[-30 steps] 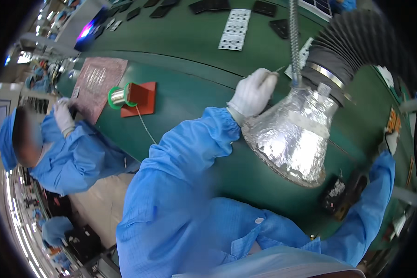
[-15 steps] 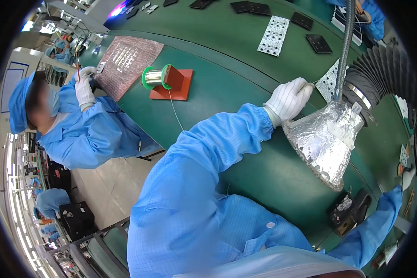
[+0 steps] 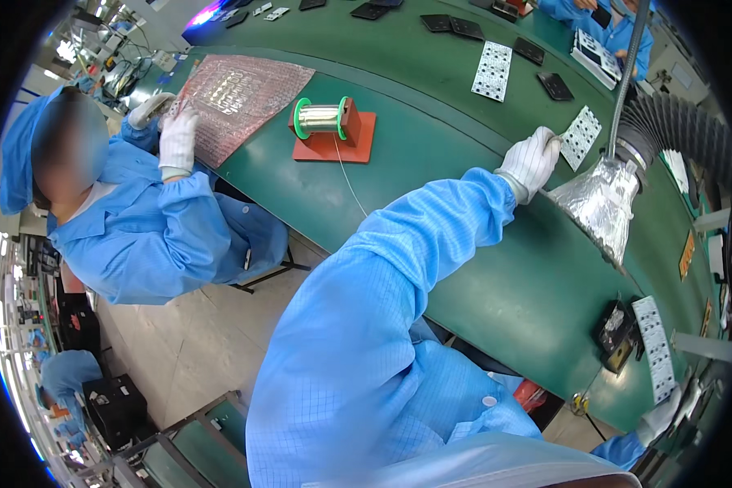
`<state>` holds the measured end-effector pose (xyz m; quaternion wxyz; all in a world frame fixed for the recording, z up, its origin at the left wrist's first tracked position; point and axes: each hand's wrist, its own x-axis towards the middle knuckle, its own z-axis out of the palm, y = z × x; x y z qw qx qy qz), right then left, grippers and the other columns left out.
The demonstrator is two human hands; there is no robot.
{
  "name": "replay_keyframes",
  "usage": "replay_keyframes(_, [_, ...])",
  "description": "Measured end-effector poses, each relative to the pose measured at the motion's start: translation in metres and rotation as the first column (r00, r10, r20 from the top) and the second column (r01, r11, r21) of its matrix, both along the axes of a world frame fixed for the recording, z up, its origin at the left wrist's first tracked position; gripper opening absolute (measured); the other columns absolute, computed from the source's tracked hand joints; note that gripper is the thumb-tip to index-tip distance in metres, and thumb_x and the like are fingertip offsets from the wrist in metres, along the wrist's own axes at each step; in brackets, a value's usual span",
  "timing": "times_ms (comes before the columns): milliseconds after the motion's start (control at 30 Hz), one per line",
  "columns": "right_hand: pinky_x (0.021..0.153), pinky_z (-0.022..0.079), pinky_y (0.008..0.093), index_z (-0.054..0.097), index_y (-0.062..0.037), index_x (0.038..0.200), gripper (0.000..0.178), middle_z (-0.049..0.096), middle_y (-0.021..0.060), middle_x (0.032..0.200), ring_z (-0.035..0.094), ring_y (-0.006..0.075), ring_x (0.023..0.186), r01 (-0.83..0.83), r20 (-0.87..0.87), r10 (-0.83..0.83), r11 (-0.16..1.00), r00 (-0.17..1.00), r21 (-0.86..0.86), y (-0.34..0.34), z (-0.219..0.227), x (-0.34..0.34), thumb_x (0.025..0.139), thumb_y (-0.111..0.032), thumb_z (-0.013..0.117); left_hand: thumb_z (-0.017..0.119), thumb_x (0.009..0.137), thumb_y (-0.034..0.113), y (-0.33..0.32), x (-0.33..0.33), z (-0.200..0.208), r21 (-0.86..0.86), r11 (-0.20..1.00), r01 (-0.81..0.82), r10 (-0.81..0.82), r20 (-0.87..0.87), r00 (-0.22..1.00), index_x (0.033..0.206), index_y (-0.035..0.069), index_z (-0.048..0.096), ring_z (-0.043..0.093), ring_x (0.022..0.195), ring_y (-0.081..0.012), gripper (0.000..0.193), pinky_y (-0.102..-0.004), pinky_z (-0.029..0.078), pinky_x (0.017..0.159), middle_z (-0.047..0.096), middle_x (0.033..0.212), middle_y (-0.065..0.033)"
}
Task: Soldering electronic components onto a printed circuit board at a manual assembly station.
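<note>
My left hand [image 3: 532,163], in a white glove, is over the green bench with its fingers closed. Its fingertips are at the near corner of a white dotted panel [image 3: 581,138]; what they pinch, if anything, is hidden. At the lower right, my right hand [image 3: 663,411], also gloved, grips the lower end of another long white panel with dark dots [image 3: 655,350]. Beside that panel lies a small black holder with a brass-coloured part [image 3: 617,337]. A foil-wrapped fume hood [image 3: 600,207] hangs just right of my left hand.
A black ribbed duct [image 3: 683,134] feeds the hood. A solder spool [image 3: 321,119] stands on a red base [image 3: 355,146], its wire trailing over the bench edge. A co-worker [image 3: 138,220] sits left beside bubble wrap [image 3: 248,89]. Another dotted panel [image 3: 492,71] and dark flat pieces [image 3: 555,86] lie on the far strip.
The view has shifted, so the bench items sit differently. My right hand has come into sight at the lower right with a dotted panel. My left hand stays closed by the other panel.
</note>
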<state>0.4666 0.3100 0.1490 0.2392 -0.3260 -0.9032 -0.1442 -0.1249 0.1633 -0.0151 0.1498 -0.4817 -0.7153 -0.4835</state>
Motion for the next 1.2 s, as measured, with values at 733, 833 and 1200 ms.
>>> replay_keyframes(733, [0.076,0.054,0.032,0.063,-0.0026,0.115,0.026,0.07,0.0153,0.097,0.068,0.0207,0.087,-0.302,-0.573,0.038,0.877,0.818,-0.374,-0.167,-0.111,-0.22,0.089,-0.005,0.065,0.06,0.094,0.026,-0.241,0.066,0.092,-0.524,0.818,0.238,-0.06,0.334,0.941,0.104,0.0,0.065,0.059,0.069,-0.0147,0.028,-0.0272,0.049,0.065,0.066,0.09,-0.0082])
replay_keyframes(833, [0.073,0.055,0.0312,0.063,-0.0036,0.117,0.028,0.071,0.0162,0.093,0.07,0.0198,0.081,-0.255,-0.587,-0.005,0.898,0.809,-0.359,-0.172,-0.108,-0.21,0.089,-0.006,0.067,0.065,0.092,0.018,-0.23,0.104,0.087,-0.452,0.884,0.12,0.044,0.336,0.941,0.1,0.003,0.061,0.064,0.063,-0.0214,0.018,-0.0306,0.052,0.062,0.067,0.082,-0.0104])
replay_keyframes(1200, [0.063,0.053,0.0241,0.063,-0.0034,0.103,0.025,0.069,0.0061,0.087,0.064,0.0108,0.068,-0.366,-0.804,-0.183,0.818,0.566,-0.444,-0.18,-0.103,-0.208,0.082,-0.006,0.077,0.066,0.082,0.009,-0.155,0.172,0.082,-0.412,0.798,0.44,-0.487,-0.01,0.874,0.088,0.009,0.058,0.063,0.064,-0.0271,0.01,-0.0356,0.052,0.057,0.064,0.082,-0.0101])
